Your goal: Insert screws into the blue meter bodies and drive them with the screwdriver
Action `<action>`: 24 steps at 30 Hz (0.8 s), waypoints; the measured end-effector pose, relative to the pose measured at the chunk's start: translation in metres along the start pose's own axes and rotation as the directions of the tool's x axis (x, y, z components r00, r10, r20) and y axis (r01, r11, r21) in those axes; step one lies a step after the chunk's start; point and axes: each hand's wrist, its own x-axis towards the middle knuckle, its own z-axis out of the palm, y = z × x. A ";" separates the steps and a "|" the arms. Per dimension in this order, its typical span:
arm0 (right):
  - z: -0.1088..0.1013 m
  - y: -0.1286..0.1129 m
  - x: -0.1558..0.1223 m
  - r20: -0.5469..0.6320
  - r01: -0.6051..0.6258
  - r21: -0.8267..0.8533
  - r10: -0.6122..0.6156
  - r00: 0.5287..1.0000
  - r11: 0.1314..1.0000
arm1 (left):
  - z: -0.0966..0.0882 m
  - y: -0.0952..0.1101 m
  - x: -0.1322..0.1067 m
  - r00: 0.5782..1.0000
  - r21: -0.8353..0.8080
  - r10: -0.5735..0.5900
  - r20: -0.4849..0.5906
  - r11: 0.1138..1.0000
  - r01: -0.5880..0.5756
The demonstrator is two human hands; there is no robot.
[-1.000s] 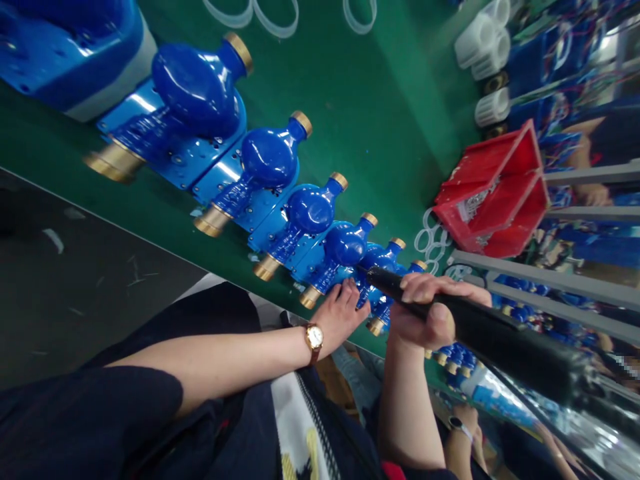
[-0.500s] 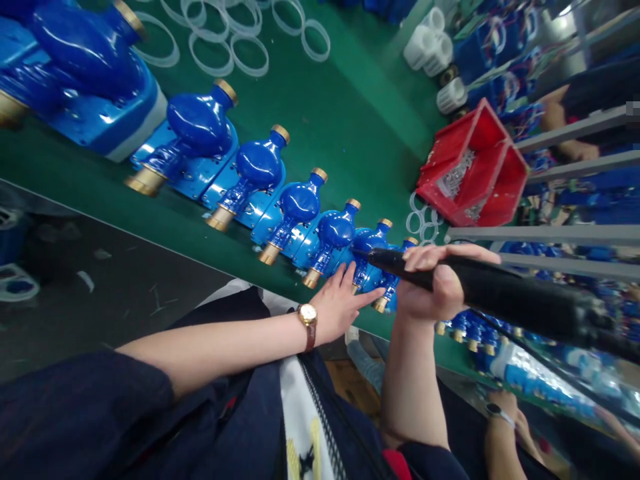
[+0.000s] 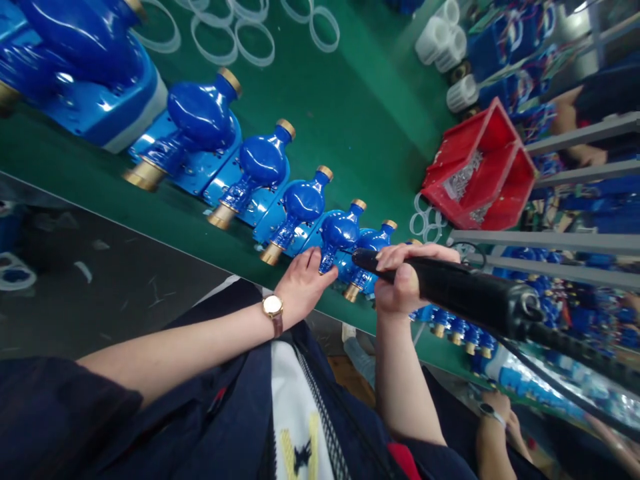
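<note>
My right hand [image 3: 400,287] is wrapped around a black corded electric screwdriver [image 3: 470,290], its thin bit pointing left at the base of a blue water meter [image 3: 340,230]. Whether the bit touches a screw is too small to tell. My left hand [image 3: 303,283], with a wristwatch above it, is closed over the near pipe end of that same meter and hides its brass fitting. The meter lies on a light-blue base in a slanting row of similar ones. Another water meter [image 3: 303,200] lies just left of it, and one more [image 3: 376,240] is partly behind the screwdriver.
A red divided bin [image 3: 447,157] holds small screws. Translucent rings [image 3: 255,41] lie at the back of the green table [image 3: 350,113], beside white plastic fittings [image 3: 440,40]. Grey rails [image 3: 550,239] cross the right side. Co-workers' hands show at the far right and lower right.
Both hands have moved left along the row to the neighbouring meter, the screwdriver going with my right hand. My left fingers, spread before, are now closed around a pipe end.
</note>
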 end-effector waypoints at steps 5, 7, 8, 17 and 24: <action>0.001 0.003 0.004 0.052 0.059 0.013 -0.060 0.997 0.998 | -0.001 0.001 -0.002 1.000 -0.009 0.000 -0.002 1.000 0.000; 0.001 0.003 0.004 0.055 0.060 0.028 -0.061 0.997 0.998 | 0.000 0.001 -0.002 1.000 -0.016 -0.002 -0.005 1.000 0.002; 0.000 0.004 0.004 0.046 0.053 0.032 -0.055 0.997 0.998 | 0.000 0.001 -0.002 1.000 -0.019 -0.003 -0.006 1.000 0.003; -0.008 0.014 0.004 0.016 0.049 0.090 -0.050 0.999 0.995 | 0.006 0.002 -0.002 0.999 -0.034 0.012 -0.036 0.999 -0.013; -0.011 0.018 0.004 0.026 0.052 0.156 -0.057 0.998 0.986 | 0.008 0.000 -0.001 1.000 -0.060 0.015 -0.006 0.998 -0.016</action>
